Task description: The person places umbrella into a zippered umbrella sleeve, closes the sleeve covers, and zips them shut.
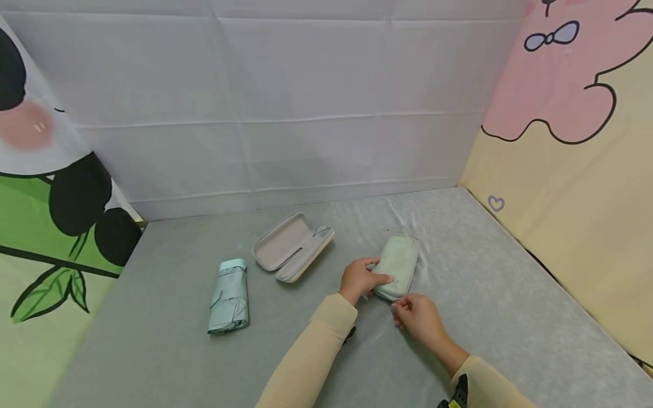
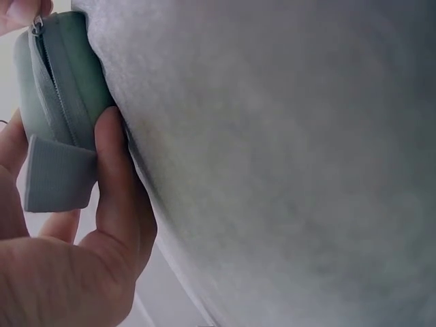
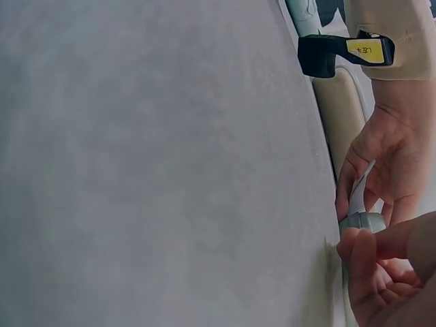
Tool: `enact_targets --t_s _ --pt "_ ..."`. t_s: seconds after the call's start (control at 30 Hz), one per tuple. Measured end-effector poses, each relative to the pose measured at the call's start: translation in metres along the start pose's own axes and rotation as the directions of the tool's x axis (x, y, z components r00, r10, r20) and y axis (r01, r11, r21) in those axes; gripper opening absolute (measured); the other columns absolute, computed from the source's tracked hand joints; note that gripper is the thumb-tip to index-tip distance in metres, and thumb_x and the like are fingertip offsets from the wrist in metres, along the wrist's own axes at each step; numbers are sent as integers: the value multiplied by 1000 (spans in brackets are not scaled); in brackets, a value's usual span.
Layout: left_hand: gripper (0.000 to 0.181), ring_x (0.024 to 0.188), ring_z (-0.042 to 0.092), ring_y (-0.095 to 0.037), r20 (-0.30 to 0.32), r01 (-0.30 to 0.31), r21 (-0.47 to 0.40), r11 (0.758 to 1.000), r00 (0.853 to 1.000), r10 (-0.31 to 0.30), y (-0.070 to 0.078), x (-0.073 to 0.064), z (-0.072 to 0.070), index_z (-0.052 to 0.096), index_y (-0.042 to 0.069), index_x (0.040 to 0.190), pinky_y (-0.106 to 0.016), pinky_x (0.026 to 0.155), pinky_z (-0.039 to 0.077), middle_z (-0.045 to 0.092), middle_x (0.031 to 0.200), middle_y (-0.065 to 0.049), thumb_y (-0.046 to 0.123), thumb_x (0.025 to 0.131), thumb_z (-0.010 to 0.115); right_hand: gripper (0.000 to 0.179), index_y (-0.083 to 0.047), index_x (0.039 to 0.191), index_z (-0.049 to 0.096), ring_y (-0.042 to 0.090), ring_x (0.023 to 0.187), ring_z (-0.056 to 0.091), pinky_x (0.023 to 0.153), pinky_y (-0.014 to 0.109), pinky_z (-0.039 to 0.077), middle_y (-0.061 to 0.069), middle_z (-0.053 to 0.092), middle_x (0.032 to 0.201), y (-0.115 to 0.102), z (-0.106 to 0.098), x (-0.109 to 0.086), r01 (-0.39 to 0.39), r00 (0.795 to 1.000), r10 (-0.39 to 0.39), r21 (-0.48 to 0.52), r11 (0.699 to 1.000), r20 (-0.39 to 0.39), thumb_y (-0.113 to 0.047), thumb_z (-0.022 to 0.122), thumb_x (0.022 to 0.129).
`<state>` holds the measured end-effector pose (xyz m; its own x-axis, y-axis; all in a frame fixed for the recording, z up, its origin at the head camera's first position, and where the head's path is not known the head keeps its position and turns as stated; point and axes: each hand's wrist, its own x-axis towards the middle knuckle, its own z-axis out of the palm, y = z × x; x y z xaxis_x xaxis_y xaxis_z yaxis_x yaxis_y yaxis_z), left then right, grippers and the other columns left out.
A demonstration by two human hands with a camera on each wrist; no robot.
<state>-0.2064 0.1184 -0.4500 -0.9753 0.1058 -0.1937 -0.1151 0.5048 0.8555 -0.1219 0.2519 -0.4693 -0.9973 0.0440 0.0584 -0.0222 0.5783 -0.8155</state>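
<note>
Presently, the left hand (image 1: 359,279) grips the green case (image 1: 399,260), lid down, while the right hand (image 1: 419,321) pinches its zipper pull (image 2: 37,27), whose run appears unfinished.

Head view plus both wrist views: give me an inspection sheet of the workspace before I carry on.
Surface: gray cloth, faint creases toward the far edge.
Job's things: green case with a zipper pull and a gray strap at its near end.
Clutter: open pale case and folded teal bundle, both left of the green case, neither touched.
Hands: left hand grips the green case; right hand pinches the zipper pull with its fingers.
Cables: nothing seen.
Surroundings: creased white sheet behind; cartoon-printed panels on both sides.
</note>
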Motion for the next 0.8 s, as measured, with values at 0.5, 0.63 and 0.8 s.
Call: enact_targets --t_s 0.5,0.63,0.8 --pt "56 50 59 -17 28 -14 -52 999 999 15 0 -1 6 61 17 125 -28 47 50 61 112 -11 32 74 80 11 4 76 63 18 56 62 51 25 51 8 63 64 2 -12 0 -69 998 70 145 987 -4 2 62 87" --pt "48 53 58 -16 30 -11 -100 995 999 14 6 -6 13 61 14 123 -27 47 50 62 106 -9 31 80 74 10 5 80 63 19 60 63 54 26 52 9 64 67 6 -26 -2 -105 994 109 153 983 -19 0 60 88" --pt "54 69 59 -19 72 1 -131 991 997 8 10 -12 21 55 12 126 -29 56 51 60 108 -9 33 80 75 11 7 84 63 19 61 62 55 27 52 10 64 69 15 -41 -8 -126 990 134 144 981 -46 -1 60 90"
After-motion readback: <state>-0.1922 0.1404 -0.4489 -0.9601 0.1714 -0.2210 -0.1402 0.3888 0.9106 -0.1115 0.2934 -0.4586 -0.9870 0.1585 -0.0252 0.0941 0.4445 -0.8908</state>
